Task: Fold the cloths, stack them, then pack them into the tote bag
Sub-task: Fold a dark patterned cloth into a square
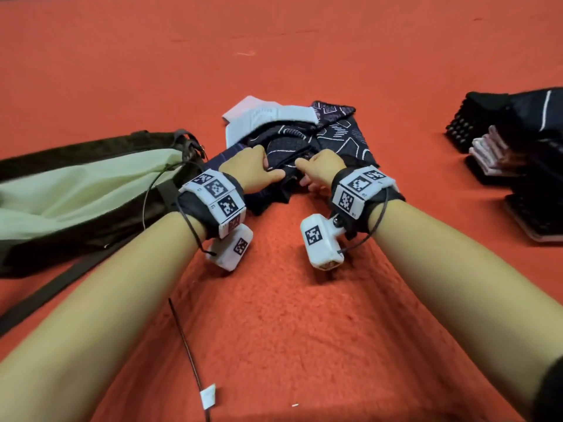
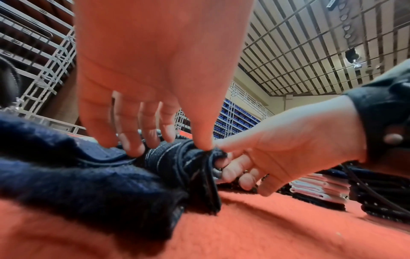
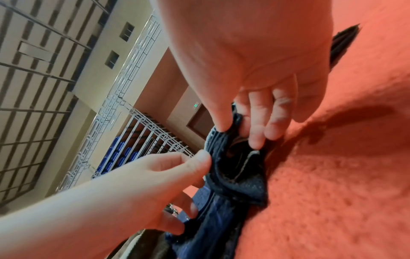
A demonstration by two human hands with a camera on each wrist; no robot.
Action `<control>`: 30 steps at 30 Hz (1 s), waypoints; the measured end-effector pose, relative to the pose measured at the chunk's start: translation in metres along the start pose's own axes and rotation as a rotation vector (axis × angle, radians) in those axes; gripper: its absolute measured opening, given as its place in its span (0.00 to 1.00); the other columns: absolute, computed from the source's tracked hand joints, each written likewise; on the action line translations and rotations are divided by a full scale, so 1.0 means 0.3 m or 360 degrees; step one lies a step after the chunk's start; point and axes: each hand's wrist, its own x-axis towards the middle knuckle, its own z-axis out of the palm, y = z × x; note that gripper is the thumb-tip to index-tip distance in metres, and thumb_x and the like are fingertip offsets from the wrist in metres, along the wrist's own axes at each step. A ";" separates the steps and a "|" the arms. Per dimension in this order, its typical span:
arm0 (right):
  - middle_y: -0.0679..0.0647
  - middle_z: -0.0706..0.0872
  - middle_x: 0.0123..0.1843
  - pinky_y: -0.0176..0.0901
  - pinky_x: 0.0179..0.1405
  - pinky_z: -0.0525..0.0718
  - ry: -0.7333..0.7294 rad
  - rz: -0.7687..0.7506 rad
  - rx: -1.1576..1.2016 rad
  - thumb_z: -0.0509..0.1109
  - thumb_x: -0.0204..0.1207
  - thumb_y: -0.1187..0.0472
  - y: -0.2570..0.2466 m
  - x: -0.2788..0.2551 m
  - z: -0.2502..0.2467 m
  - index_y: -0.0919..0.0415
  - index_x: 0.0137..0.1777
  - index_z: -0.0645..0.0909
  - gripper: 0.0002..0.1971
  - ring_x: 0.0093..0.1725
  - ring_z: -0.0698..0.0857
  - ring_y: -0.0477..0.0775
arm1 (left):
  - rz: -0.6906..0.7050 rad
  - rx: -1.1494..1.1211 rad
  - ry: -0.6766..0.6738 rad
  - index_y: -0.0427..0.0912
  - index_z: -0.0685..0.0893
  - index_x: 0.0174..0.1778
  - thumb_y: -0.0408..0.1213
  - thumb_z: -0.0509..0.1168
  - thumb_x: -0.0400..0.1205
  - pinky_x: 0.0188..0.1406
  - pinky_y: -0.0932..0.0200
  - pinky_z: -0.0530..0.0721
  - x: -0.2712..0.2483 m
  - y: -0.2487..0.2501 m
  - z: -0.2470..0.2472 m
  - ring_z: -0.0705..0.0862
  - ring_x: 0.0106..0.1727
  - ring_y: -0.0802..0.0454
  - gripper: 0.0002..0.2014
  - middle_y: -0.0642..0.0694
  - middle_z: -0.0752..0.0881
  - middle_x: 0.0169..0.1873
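Both our hands are down on the pile of cloths in the middle of the red fleece surface. Our left hand (image 1: 254, 169) has its grip on the dark patterned cloth (image 1: 332, 141): the thumb presses on the bunched near edge while the fingers (image 2: 133, 136) curl over the top of it, as the left wrist view shows. Our right hand (image 1: 320, 169) is right beside it, thumb nearly touching the left thumb, and its grip pinches the same bunched edge between thumb and curled fingers (image 3: 257, 122). That edge is lifted slightly off the red surface (image 1: 274, 315), with the rest of the cloth lying flat beyond the hands.

Under the far side of the dark cloth a pale lilac cloth (image 1: 259, 115) pokes out, crumpled. The tote bag (image 1: 76, 190) lies on its side to our left, touching the pile, its pale green lining showing at the mouth and a dark strap (image 1: 51, 287) trailing toward us. Off to the right, well apart from the pile, sits a stack of folded cloths (image 1: 499, 153), dark ones with pink and white layers between them.
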 end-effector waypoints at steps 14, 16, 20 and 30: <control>0.43 0.73 0.30 0.27 0.34 0.68 0.0612 -0.0739 0.0289 0.60 0.75 0.67 -0.123 -0.090 -0.284 0.51 0.30 0.67 0.14 0.40 0.73 0.48 | 0.0376 -0.0640 0.0405 0.40 0.70 0.74 0.40 0.53 0.88 0.72 0.60 0.60 0.047 0.160 -0.127 0.69 0.73 0.47 0.19 0.40 0.72 0.70; 0.43 0.73 0.31 0.30 0.36 0.69 0.0612 -0.0849 0.0266 0.58 0.75 0.68 -0.139 -0.114 -0.337 0.50 0.33 0.68 0.13 0.38 0.73 0.46 | 0.0466 -0.0603 0.0308 0.44 0.69 0.76 0.40 0.51 0.88 0.72 0.60 0.59 0.067 0.209 -0.163 0.67 0.74 0.47 0.19 0.42 0.72 0.73; 0.50 0.78 0.38 0.27 0.36 0.69 0.0717 -0.1009 0.0106 0.58 0.77 0.68 -0.158 -0.164 -0.421 0.62 0.46 0.78 0.07 0.42 0.75 0.47 | 0.0577 -0.0862 0.0081 0.46 0.78 0.68 0.52 0.49 0.86 0.71 0.55 0.69 0.095 0.302 -0.211 0.73 0.69 0.49 0.22 0.43 0.79 0.66; 0.38 0.74 0.33 0.20 0.36 0.68 0.1070 -0.1030 0.0162 0.59 0.78 0.68 -0.093 -0.235 -0.600 0.57 0.48 0.78 0.08 0.40 0.75 0.45 | 0.0648 -0.1319 -0.0126 0.45 0.80 0.45 0.43 0.63 0.83 0.52 0.58 0.79 0.041 0.411 -0.212 0.81 0.44 0.55 0.06 0.48 0.83 0.41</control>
